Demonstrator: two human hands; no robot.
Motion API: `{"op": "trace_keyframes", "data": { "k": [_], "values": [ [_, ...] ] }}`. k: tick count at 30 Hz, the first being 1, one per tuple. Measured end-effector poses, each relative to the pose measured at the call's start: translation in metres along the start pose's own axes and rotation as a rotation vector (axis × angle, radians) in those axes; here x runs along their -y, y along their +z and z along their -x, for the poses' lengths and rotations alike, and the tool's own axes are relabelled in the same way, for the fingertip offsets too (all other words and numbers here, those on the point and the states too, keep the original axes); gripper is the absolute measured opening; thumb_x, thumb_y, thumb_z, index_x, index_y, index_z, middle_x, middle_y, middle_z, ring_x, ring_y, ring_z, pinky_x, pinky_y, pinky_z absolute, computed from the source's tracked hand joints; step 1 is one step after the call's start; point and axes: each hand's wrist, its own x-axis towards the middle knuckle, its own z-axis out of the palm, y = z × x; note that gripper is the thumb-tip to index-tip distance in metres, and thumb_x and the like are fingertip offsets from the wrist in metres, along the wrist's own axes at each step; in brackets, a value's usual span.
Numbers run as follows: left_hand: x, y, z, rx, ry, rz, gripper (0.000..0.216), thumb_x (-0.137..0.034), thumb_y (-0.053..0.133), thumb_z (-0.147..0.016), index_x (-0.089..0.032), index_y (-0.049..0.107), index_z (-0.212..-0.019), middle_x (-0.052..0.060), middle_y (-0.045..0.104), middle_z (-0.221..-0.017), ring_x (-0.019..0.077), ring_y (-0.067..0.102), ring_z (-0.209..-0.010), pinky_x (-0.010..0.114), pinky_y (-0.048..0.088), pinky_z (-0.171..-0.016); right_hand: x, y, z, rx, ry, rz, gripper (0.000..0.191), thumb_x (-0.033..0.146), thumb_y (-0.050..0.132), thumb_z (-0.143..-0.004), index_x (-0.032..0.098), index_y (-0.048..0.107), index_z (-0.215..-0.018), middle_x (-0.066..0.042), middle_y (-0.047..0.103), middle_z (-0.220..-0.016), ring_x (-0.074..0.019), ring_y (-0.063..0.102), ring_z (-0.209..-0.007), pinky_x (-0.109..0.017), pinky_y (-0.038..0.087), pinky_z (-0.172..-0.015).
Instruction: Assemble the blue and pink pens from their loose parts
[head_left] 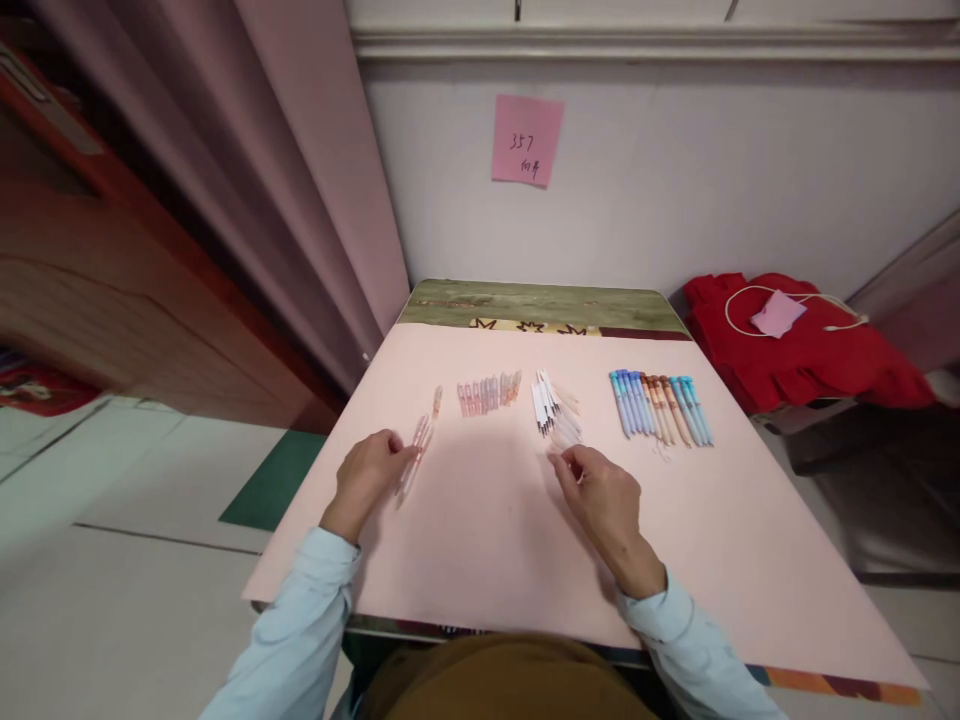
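**Left grip (pixel 367 475) pinching barrels (pixel 417 448), right grip (pixel 600 497) at the refills (pixel 551 410)**

Left grip is curling loosely, its fingertips closing on the near part of a few clear barrels. These are lying slantwise on the pink worktop (pixel 480 540), left of centre, their far ends pointing away from the person. Right grip is resting palm-down, with thumb and forefinger drawn together just at the near edge of the refills. Whether it is grasping one cannot be told, as the tips are too small and blurred. The refills are lying in a fanned heap at the middle of the worktop. Between barrels and refills, a short row of small pinkish caps (pixel 489 392) is lying side by side. Well to the right, blue and brown pens (pixel 660 405) are lying in a neat row. Behind the worktop, a pink note (pixel 527 140) is sticking to the wall. A red cloth (pixel 795 345) with a white cord (pixel 750 295) on it is lying at the right, and a curtain (pixel 300 170) is hanging at the left.
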Motion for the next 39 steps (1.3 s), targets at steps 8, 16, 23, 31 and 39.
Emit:
{"op": "trace_keyframes", "data": {
  "k": [8, 16, 23, 31, 39],
  "values": [
    [-0.018, -0.003, 0.011, -0.130, -0.035, 0.140, 0.015, -0.033, 0.070, -0.065, -0.022, 0.062, -0.059, 0.006, 0.063, -0.061, 0.0223, 0.055, -0.060, 0.030, 0.029, -0.054, 0.014, -0.002, 0.014, 0.070, -0.059, -0.144, 0.030, 0.042, 0.056, -0.092, 0.021, 0.066, -0.073, -0.001, 0.066, -0.068, -0.0140, 0.056, -0.060, -0.026, 0.027, -0.056],
    [-0.098, 0.031, 0.069, 0.297, 0.112, 1.328, 0.021, -0.035, 0.078, -0.067, -0.016, 0.068, -0.067, 0.000, 0.058, -0.055, 0.0118, 0.049, -0.052, 0.025, 0.039, -0.056, 0.052, 0.002, 0.021, 0.623, 0.274, -1.171, 0.046, 0.061, 0.062, -0.083, 0.016, 0.068, -0.093, -0.007, 0.072, -0.081, -0.0156, 0.065, -0.067, -0.025, 0.047, -0.060],
    [-0.121, 0.049, 0.084, 0.540, 0.137, 1.542, 0.027, -0.035, 0.078, -0.074, -0.016, 0.074, -0.094, 0.008, 0.072, -0.090, 0.0174, 0.065, -0.080, 0.029, 0.050, -0.076, 0.039, -0.012, 0.024, 0.574, 0.424, -1.460, 0.045, 0.058, 0.071, -0.077, 0.014, 0.069, -0.088, 0.003, 0.057, -0.061, -0.0074, 0.048, -0.049, -0.021, 0.035, -0.050],
    [-0.120, 0.050, 0.093, 0.776, 0.135, 1.638, 0.034, -0.038, 0.078, -0.076, -0.015, 0.075, -0.100, 0.015, 0.075, -0.101, 0.0208, 0.069, -0.080, 0.036, 0.052, -0.083, 0.020, -0.015, 0.030, 0.934, 0.573, -1.738, 0.035, 0.049, 0.069, -0.083, 0.014, 0.068, -0.089, 0.011, 0.024, -0.052, -0.0050, 0.014, -0.044, -0.020, 0.014, -0.042],
    [-0.127, 0.071, 0.090, 0.551, 0.080, 1.686, 0.019, -0.029, 0.082, -0.072, -0.014, 0.072, -0.077, 0.008, 0.075, -0.083, 0.0112, 0.060, -0.060, 0.028, 0.049, -0.068, 0.018, -0.010, 0.029, 0.608, 0.359, -1.405, 0.040, 0.055, 0.068, -0.081, 0.016, 0.065, -0.083, 0.007, 0.047, -0.054, -0.0054, 0.038, -0.043, -0.019, 0.027, -0.043]
  ]
}}
